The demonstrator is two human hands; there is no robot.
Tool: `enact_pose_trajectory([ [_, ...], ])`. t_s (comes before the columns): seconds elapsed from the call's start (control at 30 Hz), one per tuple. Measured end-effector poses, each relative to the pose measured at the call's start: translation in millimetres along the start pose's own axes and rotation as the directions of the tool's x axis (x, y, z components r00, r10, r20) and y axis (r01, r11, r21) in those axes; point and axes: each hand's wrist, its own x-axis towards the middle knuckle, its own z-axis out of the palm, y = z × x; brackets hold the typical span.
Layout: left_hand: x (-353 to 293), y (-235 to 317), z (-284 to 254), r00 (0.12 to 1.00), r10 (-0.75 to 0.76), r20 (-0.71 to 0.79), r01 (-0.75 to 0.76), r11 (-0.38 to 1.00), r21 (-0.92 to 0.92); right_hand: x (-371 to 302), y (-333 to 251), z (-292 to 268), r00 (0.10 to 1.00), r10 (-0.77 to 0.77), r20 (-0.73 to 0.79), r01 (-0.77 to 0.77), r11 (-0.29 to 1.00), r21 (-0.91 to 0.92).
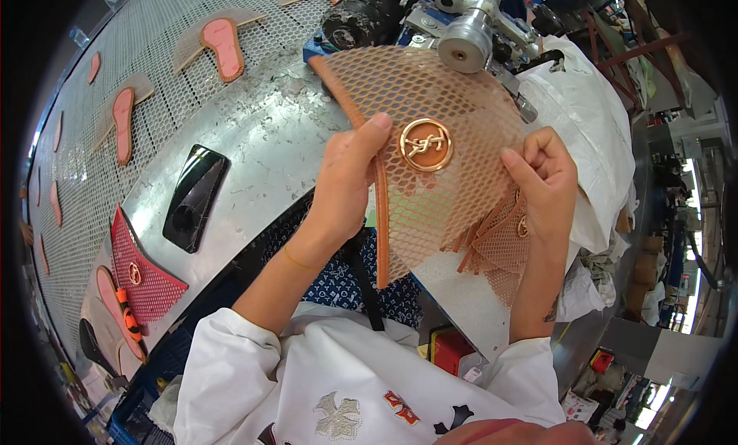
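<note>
Both hands stretch a tan mesh shoe upper point(419, 222) with orange-brown edging in front of me. A round brown badge point(435, 159) with a gold rim and gold lettering sits on it. My left hand point(344, 172) is closed on the left edge, thumb on top next to the badge. Thumb and curled fingers of my right hand point(547, 172) pinch the right edge. Several similar mesh uppers point(500, 241) lie piled on the metal table below, partly hidden behind the held piece and my right forearm. Just beyond the mesh stands a machine with a round metal head point(465, 41).
A black phone point(196, 199) lies on the metal table point(261, 122) at left. Nearer are a red mesh upper point(150, 283) and an orange-and-black handled tool point(129, 318). Pink insoles point(223, 49) rest on a perforated conveyor point(165, 37). White sacking point(592, 130) bulges at right.
</note>
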Motion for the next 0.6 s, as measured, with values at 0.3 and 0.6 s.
enact_pose_trajectory([
  [0.3,-46,-34,7,0.991,0.037,0.127,-0.064,0.974,0.215,-6,14,-11,0.996,-0.050,-0.075,0.051,0.999,0.011],
  [0.6,-38,-65,31,0.999,0.004,0.045,-0.002,0.999,-0.036,-41,21,-48,0.986,0.063,-0.155,-0.060,0.998,0.027],
])
